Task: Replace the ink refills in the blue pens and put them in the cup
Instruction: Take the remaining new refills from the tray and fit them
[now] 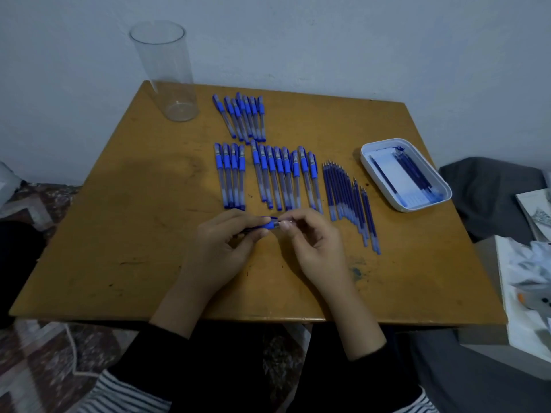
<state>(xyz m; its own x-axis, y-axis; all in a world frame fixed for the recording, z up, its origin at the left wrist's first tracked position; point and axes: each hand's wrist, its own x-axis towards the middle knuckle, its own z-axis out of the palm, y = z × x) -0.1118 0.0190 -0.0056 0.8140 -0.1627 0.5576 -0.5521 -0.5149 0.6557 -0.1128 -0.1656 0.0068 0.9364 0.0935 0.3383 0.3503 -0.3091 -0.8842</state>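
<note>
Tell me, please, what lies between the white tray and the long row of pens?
A row of loose ink refills, seen in the head view.

Surface [119, 234]: spreads across the centre of the frame before you.
Cup [167, 73]: upright on the far left corner, upper left of the frame.
Upper pen group [243, 117]: side by side on the surface, right of the cup, upper centre.
Row of four pens [230, 175]: below that group, at centre.
Row of eight pens [286, 177]: just right of the four, with a narrow gap between.
Loose refills [348, 198]: a row just right of the eight pens.
Tray [401, 207]: on the surface, right of the loose refills; more refills [413, 171] lie in it.
Held pen [269, 224]: crosswise below the pen rows, between your left hand [220, 242] and right hand [313, 242], pinched by the fingers of both.
</note>
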